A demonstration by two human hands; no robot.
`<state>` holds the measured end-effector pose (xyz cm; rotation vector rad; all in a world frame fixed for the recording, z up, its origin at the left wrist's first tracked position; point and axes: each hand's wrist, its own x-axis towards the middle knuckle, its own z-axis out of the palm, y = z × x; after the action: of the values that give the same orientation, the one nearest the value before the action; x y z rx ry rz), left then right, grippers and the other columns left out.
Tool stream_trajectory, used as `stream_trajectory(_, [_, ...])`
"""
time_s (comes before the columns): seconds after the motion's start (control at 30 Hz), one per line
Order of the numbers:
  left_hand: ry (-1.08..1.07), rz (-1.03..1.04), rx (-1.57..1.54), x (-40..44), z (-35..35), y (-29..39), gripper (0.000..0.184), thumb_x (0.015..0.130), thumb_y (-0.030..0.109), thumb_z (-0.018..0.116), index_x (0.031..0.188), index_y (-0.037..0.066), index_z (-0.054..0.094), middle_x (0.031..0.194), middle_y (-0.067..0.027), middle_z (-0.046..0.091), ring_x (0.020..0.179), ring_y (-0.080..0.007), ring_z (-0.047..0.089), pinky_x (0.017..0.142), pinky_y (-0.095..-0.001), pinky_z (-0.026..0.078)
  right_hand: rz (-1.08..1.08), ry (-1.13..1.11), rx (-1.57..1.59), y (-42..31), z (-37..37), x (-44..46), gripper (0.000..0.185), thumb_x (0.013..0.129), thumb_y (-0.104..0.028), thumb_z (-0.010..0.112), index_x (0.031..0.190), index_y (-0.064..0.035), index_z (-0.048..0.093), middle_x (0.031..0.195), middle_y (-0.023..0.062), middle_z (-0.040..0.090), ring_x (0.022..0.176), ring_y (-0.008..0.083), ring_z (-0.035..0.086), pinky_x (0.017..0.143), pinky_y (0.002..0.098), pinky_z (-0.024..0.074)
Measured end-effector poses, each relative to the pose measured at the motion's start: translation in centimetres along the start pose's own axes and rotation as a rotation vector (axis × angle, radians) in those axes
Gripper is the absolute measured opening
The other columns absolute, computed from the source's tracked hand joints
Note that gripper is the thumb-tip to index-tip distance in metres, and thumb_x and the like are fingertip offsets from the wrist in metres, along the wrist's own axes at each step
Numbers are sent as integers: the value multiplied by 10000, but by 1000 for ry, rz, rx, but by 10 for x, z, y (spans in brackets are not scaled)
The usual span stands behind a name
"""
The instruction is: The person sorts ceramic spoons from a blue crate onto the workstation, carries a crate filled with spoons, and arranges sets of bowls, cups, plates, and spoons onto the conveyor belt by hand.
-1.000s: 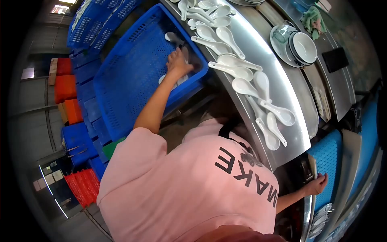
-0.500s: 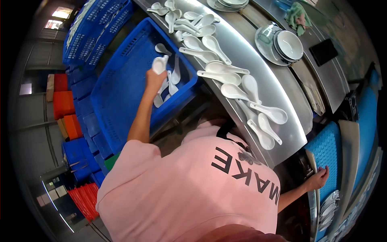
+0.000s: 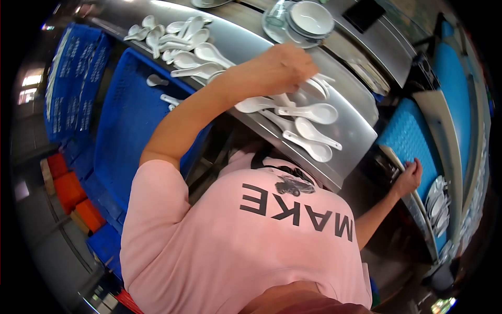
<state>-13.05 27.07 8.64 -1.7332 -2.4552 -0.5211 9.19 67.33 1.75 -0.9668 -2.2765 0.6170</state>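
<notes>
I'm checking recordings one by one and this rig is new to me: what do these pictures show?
No machine here: a person uses two bare hands, and every picture comes from one head-worn camera looking down. Glossy white spoons lie on a shiny metal counter, with stacked round white dishes beyond; a deep blue plastic crate holds more. The left hand is over the counter's spoons; whether it grips one is unclear. The right hand, by a blue textured surface, shows nothing held.

Head-worn view, facing steeply down, close above the shirt [image 3: 251, 246]
</notes>
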Motion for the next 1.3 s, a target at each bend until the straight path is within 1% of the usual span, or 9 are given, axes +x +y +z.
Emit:
stream_trajectory(0.27, [-256,-133,-214,-14,11,14,577,622,91,695,1160,58,490,1084,-139,503,1056,-278,453,917,-373,348,12,13,-62,0,-2,1,239,855,-169,469,1008,-61,617,740,97,639,673,161,604,647,279,477])
stream_trajectory(0.37, [87,-259,-224,-66,-38,0,411,690,96,652,1084,46,544,1124,-129,525,1086,-271,478,898,-362,383,39,-11,17,6,1,3,255,869,-171,470,1034,-30,602,812,118,647,738,177,618,689,265,487])
stream_trajectory(0.43, [166,-755,-158,-125,-75,-10,302,714,99,620,1009,43,591,1037,-118,579,962,-262,558,836,-349,432,20,-5,-47,-9,-2,1,255,864,-165,465,1017,-34,621,787,117,651,724,187,626,668,272,498])
stream_trajectory(0.57, [-286,-1527,256,-255,-68,-63,221,731,65,541,941,51,608,1033,-132,585,933,-306,559,801,-362,449,27,11,-12,-3,-2,4,249,856,-161,473,1000,-34,631,775,111,651,693,174,620,651,252,500])
stream_trajectory(0.63, [43,-1218,317,-325,-18,-99,187,726,75,553,904,42,597,1009,-133,577,915,-315,557,787,-391,448,-30,130,25,-8,-3,0,241,858,-147,466,986,-31,634,748,100,644,660,175,606,637,253,499])
stream_trajectory(0.73, [-213,-1222,382,-339,13,-116,224,689,63,577,912,42,581,967,-140,563,925,-331,542,782,-396,441,-105,369,100,-36,-6,-18,222,864,-116,456,939,-23,643,720,85,634,627,173,589,602,267,494])
stream_trajectory(1.17, [-172,-1603,-352,-397,24,12,396,779,393,611,875,12,564,822,-175,594,777,-306,566,716,-406,440,-499,-422,75,-9,89,-144,197,823,-132,549,947,9,610,795,114,624,702,269,586,683,316,478])
stream_trajectory(1.23, [-30,-1249,-82,-408,56,38,421,745,302,665,1013,4,536,961,-187,575,900,-316,540,794,-404,421,-438,-472,63,-13,97,-144,201,817,-135,550,946,7,611,800,117,626,708,276,587,686,321,478])
stream_trajectory(1.3, [-14,-1454,-331,-362,47,54,335,776,181,611,1040,-2,516,941,-166,586,856,-264,565,777,-358,434,-393,-504,69,-23,107,-147,205,811,-139,552,944,5,612,805,120,627,714,282,588,689,327,478])
